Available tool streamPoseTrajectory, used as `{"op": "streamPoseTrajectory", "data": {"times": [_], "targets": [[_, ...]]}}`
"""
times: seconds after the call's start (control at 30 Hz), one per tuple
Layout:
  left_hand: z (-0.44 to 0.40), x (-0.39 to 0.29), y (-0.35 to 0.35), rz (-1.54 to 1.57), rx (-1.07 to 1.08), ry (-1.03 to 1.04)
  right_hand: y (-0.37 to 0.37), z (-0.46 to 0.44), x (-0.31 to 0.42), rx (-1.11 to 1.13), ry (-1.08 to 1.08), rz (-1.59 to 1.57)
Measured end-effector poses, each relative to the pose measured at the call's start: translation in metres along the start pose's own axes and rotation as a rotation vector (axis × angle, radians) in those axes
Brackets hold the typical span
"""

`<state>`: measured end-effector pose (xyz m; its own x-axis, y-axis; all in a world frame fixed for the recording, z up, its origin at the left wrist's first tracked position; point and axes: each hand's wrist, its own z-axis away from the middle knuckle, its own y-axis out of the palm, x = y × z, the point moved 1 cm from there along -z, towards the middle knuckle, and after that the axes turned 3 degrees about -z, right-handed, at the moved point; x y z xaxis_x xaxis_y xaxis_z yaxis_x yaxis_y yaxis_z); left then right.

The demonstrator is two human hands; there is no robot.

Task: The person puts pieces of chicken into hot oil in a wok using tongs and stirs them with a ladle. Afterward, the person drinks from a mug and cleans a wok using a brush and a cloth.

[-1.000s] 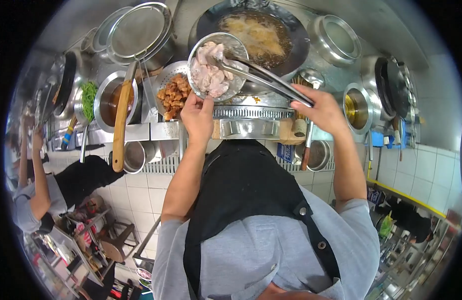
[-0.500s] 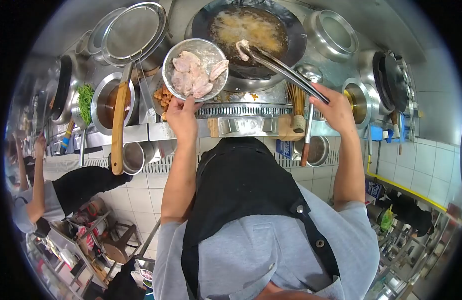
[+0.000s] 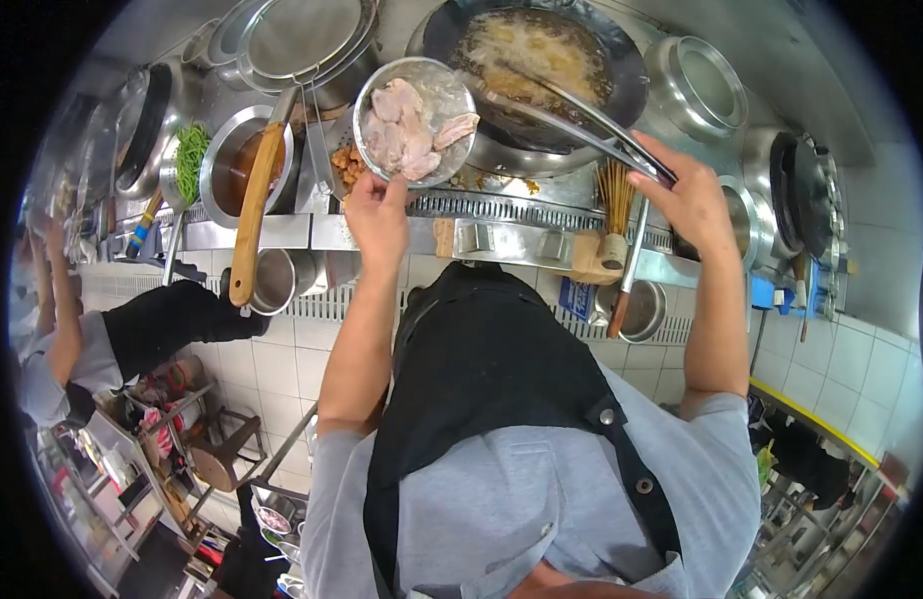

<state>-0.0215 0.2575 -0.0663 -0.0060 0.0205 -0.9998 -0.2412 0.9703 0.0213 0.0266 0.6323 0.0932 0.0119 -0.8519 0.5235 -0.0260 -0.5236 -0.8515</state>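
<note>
My left hand [image 3: 378, 222] grips the near rim of a round metal bowl [image 3: 459, 92], tilted toward me. Several pale, coated pieces of raw meat [image 3: 399, 130] lie in it; they look like chicken. In my right hand [image 3: 686, 195] is a pair of long metal tongs [image 3: 591, 122], closed around by my fingers. The tongs' arms are apart and their tips reach over the wok [image 3: 633, 85], with no piece seen between them. Bubbling oil [image 3: 531, 55] fills the wok, and a few golden pieces show faintly at its surface.
Left of the bowl stand a wooden-handled strainer [image 3: 257, 215], a pan of reddish-brown sauce [image 3: 214, 170] and green vegetables [image 3: 192, 155]. A bamboo brush [image 3: 614, 210] and a ladle [image 3: 629, 270] are near my right hand. Another person [image 3: 72, 339] works at the far left.
The meat piece held in the tongs has left them and gone into the oil. The tongs' arms have spread. The whole view has shifted and turned slightly.
</note>
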Motion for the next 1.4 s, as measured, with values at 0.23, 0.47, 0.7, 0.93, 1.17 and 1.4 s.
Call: {"op": "streamPoseTrajectory", "data": {"times": [0.23, 0.47, 0.7, 0.93, 1.17, 1.4], "targets": [[-0.038, -0.032, 0.023, -0.187, 0.104, 0.092, -0.015, 0.003, 0.04, 0.076, -0.232, 0.432], [-0.068, -0.023, 0.037, -0.082, -0.012, 0.034, -0.027, 0.023, -0.024, 0.012, -0.029, 0.321], [-0.065, -0.015, 0.032, 0.087, 0.023, -0.001, 0.017, 0.001, -0.068, 0.059, 0.29, 0.265], [-0.06, -0.014, 0.041, 0.011, 0.067, 0.005, -0.005, 0.024, -0.052, -0.069, 0.093, -0.031], [-0.062, -0.031, 0.057, -0.186, 0.199, 0.045, -0.025, 0.014, 0.019, 0.104, -0.191, 0.375], [-0.066, -0.029, 0.068, -0.141, 0.209, 0.061, 0.006, 0.008, -0.003, 0.048, -0.215, 0.398]]}}
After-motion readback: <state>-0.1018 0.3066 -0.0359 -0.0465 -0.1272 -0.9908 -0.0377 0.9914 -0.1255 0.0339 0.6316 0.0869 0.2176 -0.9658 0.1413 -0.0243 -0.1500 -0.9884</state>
